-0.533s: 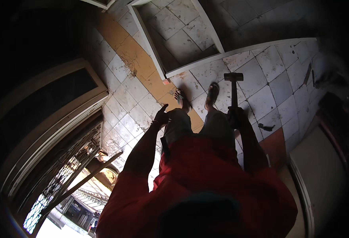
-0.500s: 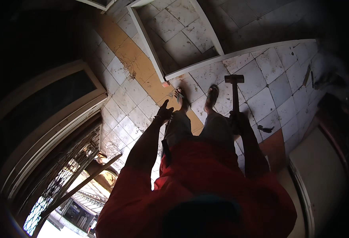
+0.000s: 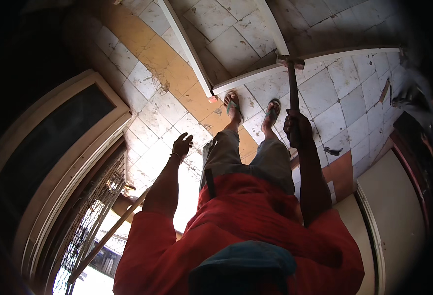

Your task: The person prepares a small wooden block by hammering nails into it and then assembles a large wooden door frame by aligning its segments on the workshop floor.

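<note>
My right hand (image 3: 298, 129) is wrapped round the dark handle of a sledgehammer (image 3: 293, 88). Its blunt, double-faced head points away from me and overlaps the near bar of a white wooden frame (image 3: 256, 77) in the picture; I cannot tell whether they touch. That frame lies beyond my feet, with a small reddish block (image 3: 213, 99) at its near corner. To the left, my left hand (image 3: 182, 145) hangs over the tiles, holding nothing, its fingers apart. A thin band circles that wrist.
Dirty white tiles (image 3: 342, 78) with an orange strip (image 3: 177, 71) cover the floor. A framed dark panel (image 3: 74, 125) and a metal grille (image 3: 96, 206) stand at left. A small black object (image 3: 333, 151) lies at right, near a pale door panel (image 3: 393, 196).
My right hand has lifted the sledgehammer forward, its head now over the frame's near bar in the picture. My left hand has moved left and back, its fingers changing from pointing to spread.
</note>
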### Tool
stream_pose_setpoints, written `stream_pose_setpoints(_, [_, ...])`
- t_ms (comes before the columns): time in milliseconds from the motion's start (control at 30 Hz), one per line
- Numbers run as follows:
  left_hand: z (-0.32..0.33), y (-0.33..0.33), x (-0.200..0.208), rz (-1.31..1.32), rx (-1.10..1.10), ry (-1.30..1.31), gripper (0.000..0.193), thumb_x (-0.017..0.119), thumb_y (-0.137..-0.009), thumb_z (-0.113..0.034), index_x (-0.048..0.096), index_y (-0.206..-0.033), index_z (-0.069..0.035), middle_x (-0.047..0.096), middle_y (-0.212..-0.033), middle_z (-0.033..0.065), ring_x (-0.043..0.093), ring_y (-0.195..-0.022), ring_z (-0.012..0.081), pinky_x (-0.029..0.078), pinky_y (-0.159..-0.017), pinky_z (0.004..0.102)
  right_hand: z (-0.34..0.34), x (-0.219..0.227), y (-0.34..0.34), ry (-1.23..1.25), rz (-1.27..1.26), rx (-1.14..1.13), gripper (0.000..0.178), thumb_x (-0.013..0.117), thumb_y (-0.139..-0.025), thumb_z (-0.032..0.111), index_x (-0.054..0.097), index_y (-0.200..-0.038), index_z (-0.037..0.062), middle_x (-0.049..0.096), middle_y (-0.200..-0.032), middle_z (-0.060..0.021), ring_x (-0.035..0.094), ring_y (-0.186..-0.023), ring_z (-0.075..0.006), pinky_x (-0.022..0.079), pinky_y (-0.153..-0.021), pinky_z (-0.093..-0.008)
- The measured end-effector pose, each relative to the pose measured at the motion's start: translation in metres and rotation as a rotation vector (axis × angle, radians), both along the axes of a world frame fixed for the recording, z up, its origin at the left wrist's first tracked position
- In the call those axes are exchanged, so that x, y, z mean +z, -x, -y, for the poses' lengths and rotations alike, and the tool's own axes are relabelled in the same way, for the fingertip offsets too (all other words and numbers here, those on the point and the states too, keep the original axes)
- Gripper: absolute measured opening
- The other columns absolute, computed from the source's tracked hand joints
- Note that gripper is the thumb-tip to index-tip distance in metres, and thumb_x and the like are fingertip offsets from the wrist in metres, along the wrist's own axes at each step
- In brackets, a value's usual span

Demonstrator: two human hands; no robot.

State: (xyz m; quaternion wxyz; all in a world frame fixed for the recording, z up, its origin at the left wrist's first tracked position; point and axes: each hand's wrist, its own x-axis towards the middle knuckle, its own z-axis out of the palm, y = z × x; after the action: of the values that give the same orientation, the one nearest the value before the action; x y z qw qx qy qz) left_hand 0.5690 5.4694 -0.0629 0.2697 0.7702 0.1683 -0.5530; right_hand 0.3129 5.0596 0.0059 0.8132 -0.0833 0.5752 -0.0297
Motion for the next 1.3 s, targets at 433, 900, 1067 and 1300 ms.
stream_pose_setpoints(433, [-0.144,0.04,0.098,0.106,0.346,-0.244,0.051,0.062,-0.091,-0.034,0.05,-0.132,-0.007,0.067,-0.092,0.0082,0.062,-0.077,0.0141,0.048,-0.066,0.0284,-0.123,-0.157,-0.169,-0.424,0.118,0.393,0.007,0.056,-0.083,0.011,0.05,-0.083,0.0089,0.048,-0.06,-0.0054,0.051,-0.047,-0.0189,0.044,-0.043,-0.0352])
stream_pose_setpoints(900, [-0.022,-0.009,0.121,0.281,0.241,0.193,0.047,0.057,-0.094,-0.025,0.046,-0.137,-0.008,0.065,-0.097,0.0067,0.063,-0.089,0.0164,0.049,-0.084,0.0326,-0.008,-0.149,-0.137,-0.385,0.468,-0.04,0.007,0.059,-0.087,0.011,0.056,-0.082,0.0074,0.056,-0.06,-0.0023,0.061,-0.054,-0.0158,0.056,-0.053,-0.0324])
stream_pose_setpoints(1067, [-0.089,0.079,0.131,0.141,0.478,-0.086,0.044,0.052,-0.093,-0.017,0.046,-0.136,-0.007,0.063,-0.104,0.0059,0.062,-0.091,0.0172,0.048,-0.084,0.035,-0.011,-0.174,-0.145,-0.148,0.261,0.081,0.017,0.053,-0.092,0.019,0.053,-0.082,0.0056,0.056,-0.068,-0.0105,0.058,-0.058,-0.0226,0.053,-0.054,-0.0344])
stream_pose_setpoints(1300, [-0.132,0.171,0.14,0.072,0.536,-0.271,0.051,0.063,-0.09,-0.029,0.05,-0.132,-0.002,0.068,-0.089,0.0067,0.063,-0.08,0.0121,0.05,-0.068,0.0272,-0.125,-0.171,-0.183,-0.216,0.122,0.236,0.015,0.053,-0.089,0.014,0.052,-0.081,0.0025,0.052,-0.069,-0.0099,0.057,-0.059,-0.0245,0.05,-0.054,-0.0374])
